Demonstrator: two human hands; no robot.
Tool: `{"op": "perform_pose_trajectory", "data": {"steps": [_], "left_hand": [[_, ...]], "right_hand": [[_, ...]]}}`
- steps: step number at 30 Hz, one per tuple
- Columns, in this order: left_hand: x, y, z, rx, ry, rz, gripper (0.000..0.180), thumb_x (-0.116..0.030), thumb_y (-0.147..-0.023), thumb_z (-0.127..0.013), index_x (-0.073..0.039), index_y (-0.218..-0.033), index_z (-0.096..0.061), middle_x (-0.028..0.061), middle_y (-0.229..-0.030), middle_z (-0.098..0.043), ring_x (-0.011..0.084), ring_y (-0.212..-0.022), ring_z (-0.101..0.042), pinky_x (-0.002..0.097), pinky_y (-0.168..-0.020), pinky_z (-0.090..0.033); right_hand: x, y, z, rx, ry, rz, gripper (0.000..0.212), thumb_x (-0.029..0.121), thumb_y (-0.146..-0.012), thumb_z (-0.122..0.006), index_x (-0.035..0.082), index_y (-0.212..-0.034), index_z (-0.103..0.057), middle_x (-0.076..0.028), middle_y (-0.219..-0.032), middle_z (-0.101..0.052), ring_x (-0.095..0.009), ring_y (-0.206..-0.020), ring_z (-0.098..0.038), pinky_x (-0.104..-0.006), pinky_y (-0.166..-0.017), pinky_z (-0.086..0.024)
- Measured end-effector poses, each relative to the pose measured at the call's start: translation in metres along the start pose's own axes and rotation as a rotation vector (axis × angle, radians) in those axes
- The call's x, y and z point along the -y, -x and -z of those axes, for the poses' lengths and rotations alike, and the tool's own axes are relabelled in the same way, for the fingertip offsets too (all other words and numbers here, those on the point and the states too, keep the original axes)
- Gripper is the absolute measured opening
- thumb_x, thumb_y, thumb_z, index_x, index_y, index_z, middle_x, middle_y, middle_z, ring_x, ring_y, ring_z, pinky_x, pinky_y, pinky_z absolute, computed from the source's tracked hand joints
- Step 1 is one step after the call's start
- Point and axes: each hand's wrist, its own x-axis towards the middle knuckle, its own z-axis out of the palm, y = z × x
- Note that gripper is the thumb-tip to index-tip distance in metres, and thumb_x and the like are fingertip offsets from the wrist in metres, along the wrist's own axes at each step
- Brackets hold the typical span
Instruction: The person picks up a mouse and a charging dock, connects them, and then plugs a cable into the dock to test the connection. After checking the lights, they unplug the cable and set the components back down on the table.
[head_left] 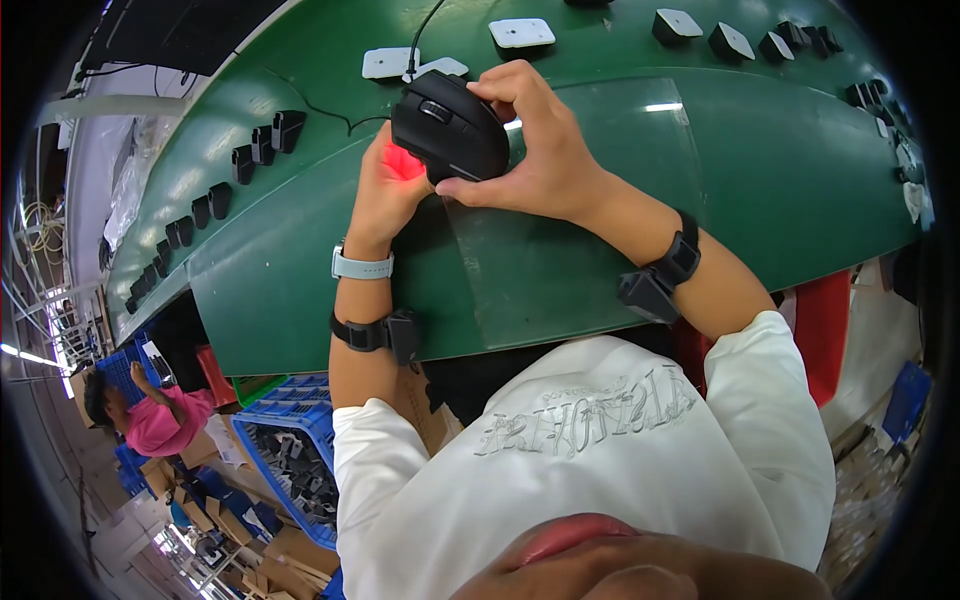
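Note:
A black computer mouse with a scroll wheel is held over the green table, tilted, its top toward me. My right hand grips it from the right, thumb at its near end and fingers at its far side. My left hand is behind and below the mouse, palm up. Red light glows on that palm, and the fingers are mostly hidden by the mouse. A black cable runs from the far edge to the mouse's front. A thin cable reaches it from the left.
A clear sheet covers part of the green table. White-topped black blocks stand at the far side. Black pieces line the left; more lie at the right. A blue crate of dark parts is beside me; a person in pink is at left.

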Motion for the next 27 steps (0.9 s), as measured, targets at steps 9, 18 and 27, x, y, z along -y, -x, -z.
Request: {"op": "perform_pose_trajectory", "data": {"steps": [9, 18, 27], "left_hand": [[0.005, 0.0, -0.004, 0.005, 0.143, -0.023, 0.053, 0.006, -0.081, -0.071, 0.003, -0.131, -0.053, 0.0078, -0.124, -0.065, 0.0138, -0.114, -0.062, 0.0314, -0.102, -0.049], [-0.012, -0.006, -0.001, -0.089, 0.618, -0.107, 0.046, -0.034, -0.106, -0.051, 0.004, -0.133, -0.052, 0.0152, -0.123, -0.064, 0.0233, -0.106, -0.065, 0.0342, -0.091, -0.052], [-0.001, -0.01, 0.006, -0.087, 0.584, -0.088, 0.023, -0.02, -0.104, -0.057, -0.002, -0.118, -0.06, 0.0092, -0.11, -0.069, 0.0156, -0.092, -0.066, 0.0314, -0.079, -0.058]], "right_hand": [[0.003, 0.001, 0.0, -0.015, 0.067, -0.012, 0.088, 0.027, -0.058, -0.099, 0.005, -0.127, -0.05, -0.014, -0.118, -0.056, -0.023, -0.095, -0.06, -0.033, -0.082, -0.052], [-0.009, -0.004, 0.015, 0.268, -0.15, -0.01, 0.075, 0.015, -0.061, -0.088, 0.006, -0.126, -0.053, -0.015, -0.121, -0.058, -0.03, -0.104, -0.062, -0.0377, -0.09, -0.051], [-0.01, -0.003, 0.019, 0.718, 0.078, 0.077, 0.067, 0.028, -0.063, -0.089, 0.007, -0.117, -0.055, -0.01, -0.111, -0.057, -0.031, -0.104, -0.056, -0.0396, -0.097, -0.041]]}}
